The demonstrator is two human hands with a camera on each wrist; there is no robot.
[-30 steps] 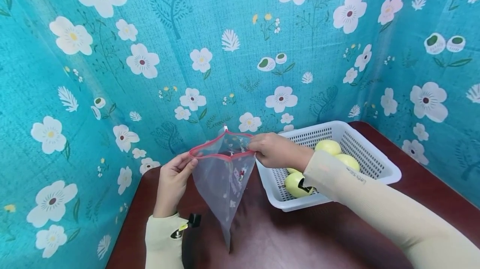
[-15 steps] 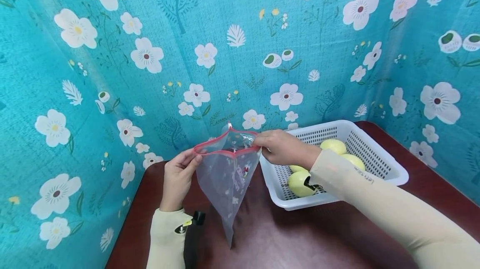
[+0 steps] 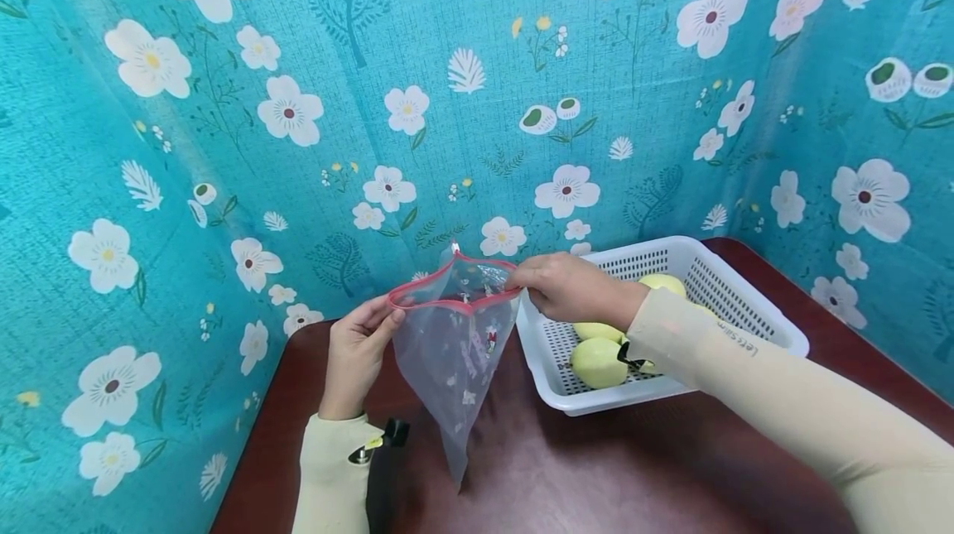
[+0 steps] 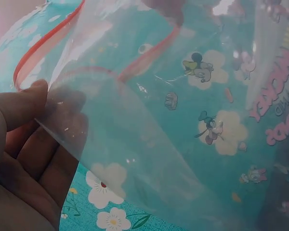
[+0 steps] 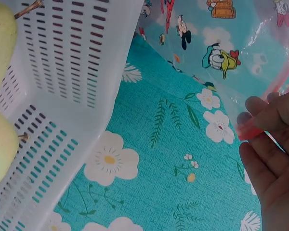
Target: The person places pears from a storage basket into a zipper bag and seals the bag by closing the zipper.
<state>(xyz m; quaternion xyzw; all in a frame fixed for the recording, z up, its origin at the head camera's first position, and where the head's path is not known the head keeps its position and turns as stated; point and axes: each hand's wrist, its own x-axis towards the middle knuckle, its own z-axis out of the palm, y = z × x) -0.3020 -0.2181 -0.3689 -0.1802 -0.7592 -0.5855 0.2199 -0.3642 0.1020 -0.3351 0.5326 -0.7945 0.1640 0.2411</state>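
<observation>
A clear zip bag (image 3: 445, 360) with a red zip edge and printed cartoon characters hangs between both hands, its mouth spread wide and its bottom corner pointing down. My left hand (image 3: 359, 352) pinches the left end of the mouth between thumb and fingers. At the opposite end, my right hand (image 3: 570, 286) pinches the red edge (image 5: 250, 130). In the left wrist view, the thumb (image 4: 26, 103) lies on the film and the fingers show through it. The zip slider (image 3: 455, 248) sits at the far point of the mouth.
Right of the bag, a white perforated plastic basket (image 3: 555, 397) holds several yellow-green pears (image 3: 599, 363), partly behind the right forearm. The dark red table (image 3: 581, 468) meets a blue floral cloth (image 3: 447, 128) at the back and sides.
Basket, bag and hands have shifted slightly right in the head view as the camera turned. The right hand has moved slightly outward. Both hands keep their hold on the bag.
</observation>
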